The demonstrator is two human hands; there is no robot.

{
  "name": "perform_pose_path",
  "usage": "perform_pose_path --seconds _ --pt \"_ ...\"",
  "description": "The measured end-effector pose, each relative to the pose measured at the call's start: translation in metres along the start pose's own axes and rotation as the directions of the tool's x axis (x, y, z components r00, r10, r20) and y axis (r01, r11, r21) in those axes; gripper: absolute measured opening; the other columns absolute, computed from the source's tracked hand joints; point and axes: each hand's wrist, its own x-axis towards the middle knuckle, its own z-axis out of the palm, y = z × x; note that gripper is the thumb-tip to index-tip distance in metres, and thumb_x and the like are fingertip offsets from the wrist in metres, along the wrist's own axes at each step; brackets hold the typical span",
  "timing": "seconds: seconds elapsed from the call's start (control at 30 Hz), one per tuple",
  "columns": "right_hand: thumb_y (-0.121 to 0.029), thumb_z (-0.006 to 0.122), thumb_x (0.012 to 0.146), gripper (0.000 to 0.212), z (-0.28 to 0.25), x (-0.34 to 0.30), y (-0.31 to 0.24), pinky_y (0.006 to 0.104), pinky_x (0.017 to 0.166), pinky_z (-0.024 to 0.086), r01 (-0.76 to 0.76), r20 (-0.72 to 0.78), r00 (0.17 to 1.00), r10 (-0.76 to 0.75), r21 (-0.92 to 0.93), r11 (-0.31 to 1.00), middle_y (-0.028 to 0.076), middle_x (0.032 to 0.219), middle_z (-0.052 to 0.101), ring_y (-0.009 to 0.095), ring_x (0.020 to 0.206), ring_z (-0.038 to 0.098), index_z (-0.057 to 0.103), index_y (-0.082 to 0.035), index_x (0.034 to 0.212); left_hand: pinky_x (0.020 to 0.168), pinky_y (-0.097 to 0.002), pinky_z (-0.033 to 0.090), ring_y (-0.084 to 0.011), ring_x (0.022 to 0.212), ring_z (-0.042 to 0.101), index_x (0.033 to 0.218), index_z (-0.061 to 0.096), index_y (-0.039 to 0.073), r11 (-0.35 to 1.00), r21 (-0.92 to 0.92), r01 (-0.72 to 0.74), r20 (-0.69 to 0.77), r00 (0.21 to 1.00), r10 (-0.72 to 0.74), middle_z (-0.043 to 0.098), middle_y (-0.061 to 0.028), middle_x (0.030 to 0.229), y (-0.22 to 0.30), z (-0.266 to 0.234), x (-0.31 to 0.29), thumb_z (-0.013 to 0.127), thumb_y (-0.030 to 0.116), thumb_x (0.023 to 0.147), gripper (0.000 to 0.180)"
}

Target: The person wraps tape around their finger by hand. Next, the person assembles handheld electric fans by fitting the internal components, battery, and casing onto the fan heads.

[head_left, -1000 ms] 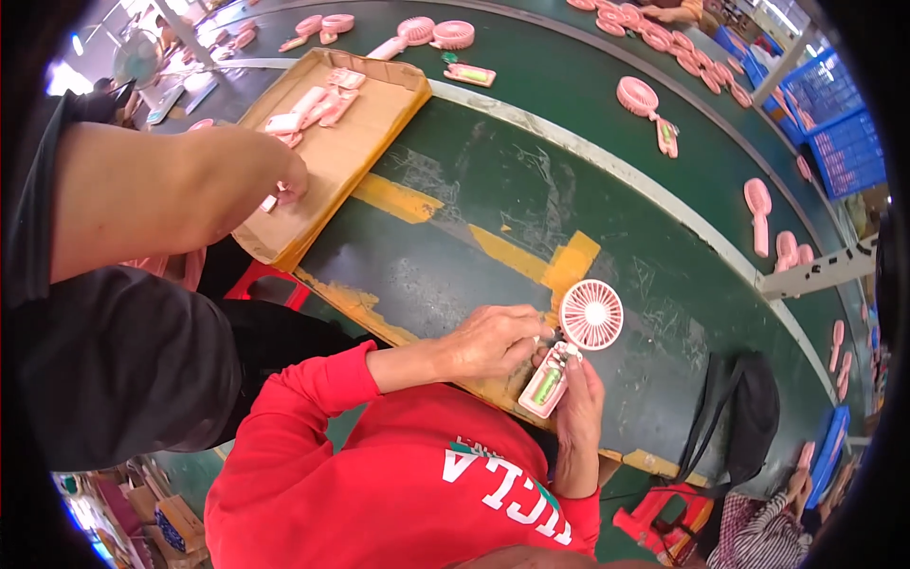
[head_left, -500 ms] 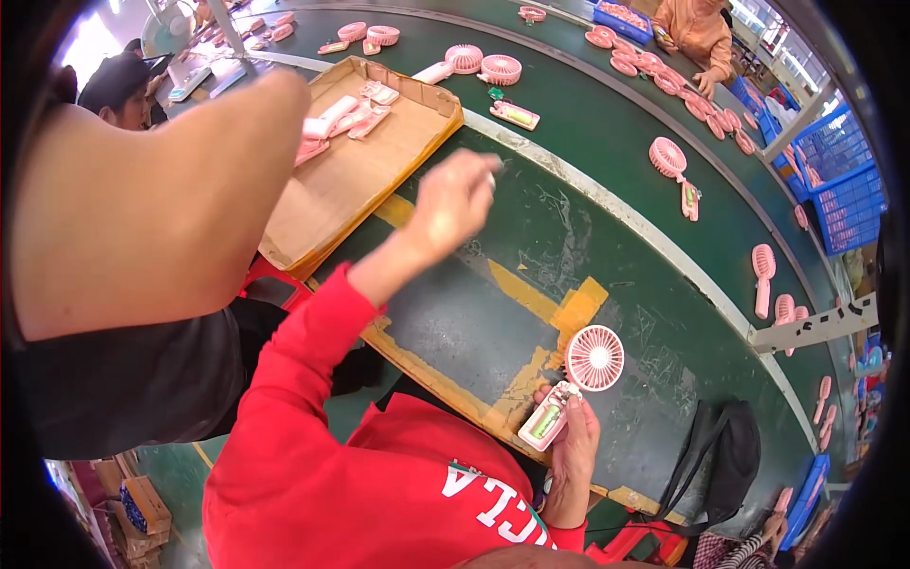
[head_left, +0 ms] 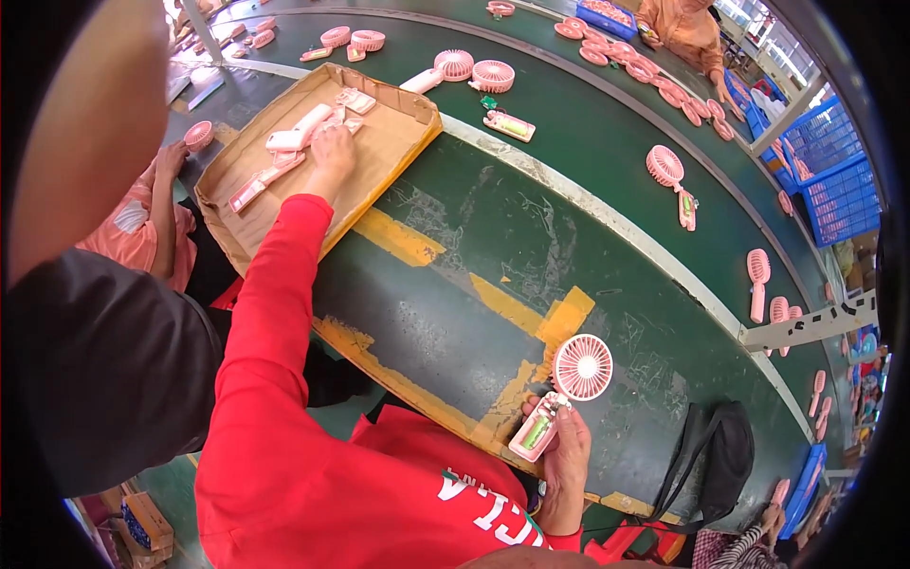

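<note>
My right hand (head_left: 567, 446) grips a pink handheld fan by its opened handle (head_left: 537, 429), where a green battery and small wiring show. The round grille of the fan head (head_left: 583, 367) points up and rests over the table's taped part. My left hand (head_left: 332, 156) is down in a shallow cardboard tray (head_left: 389, 123), fingers curled on one of several pink handle covers (head_left: 334, 118); the fingertips are partly hidden. Further pink handle covers (head_left: 301, 131) lie beside it.
Beyond the pale rail (head_left: 607, 218) runs a green conveyor (head_left: 569, 123) with pink fans (head_left: 665, 166). A black bag (head_left: 728, 455) lies at right. Blue crates (head_left: 839, 199) stand at far right. A co-worker's bare arm (head_left: 90, 123) looms close at left; another co-worker's hand (head_left: 171, 159) is beside the tray.
My left hand has moved left and away from me, from above the table into the tray. My right hand keeps the fan in about the same place. The co-worker's arm has shifted left.
</note>
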Motion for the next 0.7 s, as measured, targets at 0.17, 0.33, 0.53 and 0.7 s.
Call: perform_pose_path --seconds 0.17,0.33,0.53,0.7 --pt "-0.018 0.047 0.093 0.032 0.001 -0.001 0.002 0.0355 0.082 0.051 0.001 -0.008 1.0 -0.001 0.0 1.0 0.02 0.106 0.06 0.027 0.095 0.062 0.049 0.006 0.115 0.061 -0.0362 0.05 -0.0277 0.071 0.064 0.094 0.06 0.002 0.945 -0.324 -0.051 0.0 0.999 0.054 0.064 -0.0149 0.082 0.032 -0.047 0.024 0.048 0.014 0.086 0.019" --pt "-0.016 0.044 0.095 0.033 0.002 0.011 0.003 0.0347 0.086 0.05 -0.032 0.048 0.998 0.031 0.016 0.999 0.02 0.108 0.059 0.027 0.098 0.061 0.047 0.008 0.116 0.055 -0.0239 0.05 -0.0112 0.063 0.059 0.099 0.056 -0.006 0.14 -0.903 0.406 0.418 0.757 0.503 0.06 -0.0072 0.074 0.096 -0.163 -0.035 0.056 0.012 0.086 0.022" --pt "-0.019 0.044 0.095 0.032 0.0 0.012 0.0 0.0325 0.084 0.051 -0.048 0.089 0.995 0.045 0.034 0.998 0.019 0.108 0.06 0.023 0.099 0.061 0.048 0.006 0.115 0.05 -0.0275 0.046 -0.0133 0.057 0.059 0.088 0.06 0.001 0.384 -0.916 0.113 0.376 -0.088 0.922 0.06 -0.0062 0.067 0.181 -0.198 -0.117 0.057 0.012 0.084 0.013" --pt "-0.02 0.044 0.095 0.032 -0.005 0.008 0.004 0.0318 0.084 0.051 -0.016 0.088 0.996 0.013 0.033 0.999 0.018 0.107 0.061 0.022 0.098 0.062 0.048 0.005 0.115 0.076 -0.0409 0.045 -0.0306 0.074 0.058 0.097 0.059 0.003 0.289 -0.806 -0.517 0.166 0.271 0.948 0.06 -0.0139 0.08 0.225 -0.196 -0.168 0.067 0.016 0.075 0.026"
